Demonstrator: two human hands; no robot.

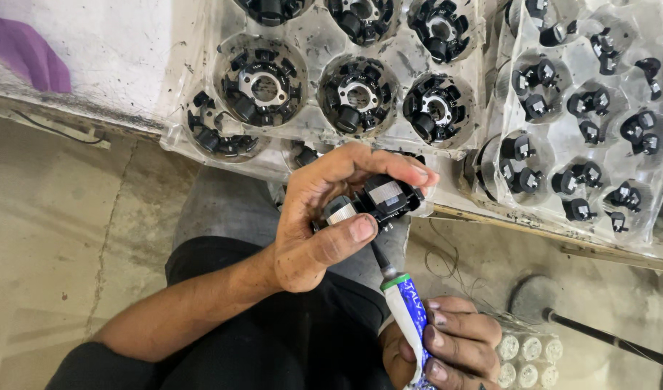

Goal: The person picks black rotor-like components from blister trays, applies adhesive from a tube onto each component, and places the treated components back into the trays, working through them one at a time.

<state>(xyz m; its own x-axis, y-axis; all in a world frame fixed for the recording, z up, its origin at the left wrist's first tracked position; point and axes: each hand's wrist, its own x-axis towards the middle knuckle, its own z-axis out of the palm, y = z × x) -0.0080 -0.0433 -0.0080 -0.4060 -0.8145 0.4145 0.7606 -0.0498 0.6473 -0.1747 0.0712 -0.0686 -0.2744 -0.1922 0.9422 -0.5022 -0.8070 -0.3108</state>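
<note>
My left hand grips a black round plastic part with small blocks on it, thumb across its near side. My right hand squeezes a white and blue tube with a green collar. The tube's dark nozzle points up and touches the underside of the held part. Both hands are over my lap, just in front of the bench edge.
A clear plastic tray on the bench holds several black round assemblies in pockets. A second clear tray at the right holds several small black pieces. A dark rod on a round base stands on the concrete floor at the right.
</note>
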